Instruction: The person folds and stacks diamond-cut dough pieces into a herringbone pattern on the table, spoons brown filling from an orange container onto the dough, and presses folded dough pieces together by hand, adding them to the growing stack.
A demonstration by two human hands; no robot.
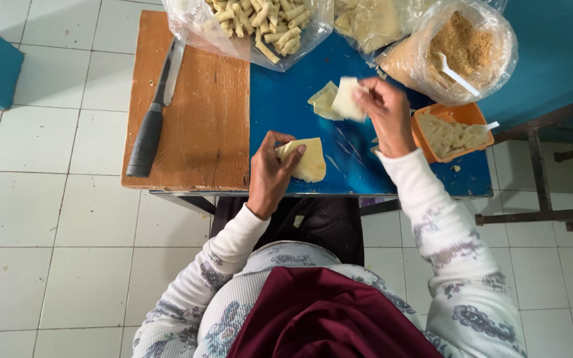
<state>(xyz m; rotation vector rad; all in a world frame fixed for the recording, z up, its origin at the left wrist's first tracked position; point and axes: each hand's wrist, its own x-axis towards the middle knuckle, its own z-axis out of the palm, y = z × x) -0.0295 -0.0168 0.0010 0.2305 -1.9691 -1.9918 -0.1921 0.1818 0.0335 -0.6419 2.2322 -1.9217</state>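
Blue table (286, 106), bags cropped at top; left hand (270, 176) pinching folded wrapper (308, 159), right hand (386, 113) pinching wrapper sheet (347, 99)

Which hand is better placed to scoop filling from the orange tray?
Probably the right hand: it is beside the orange tray, lifting only a thin wrapper. The left hand is farther away, holding a folded wrapper.

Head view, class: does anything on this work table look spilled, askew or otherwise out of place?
Little stands out. A few pale crumbs lie loose on the blue table below the orange tray, and the knife lies slanted on the wooden board. The left hand and right hand each hold a pale wrapper.
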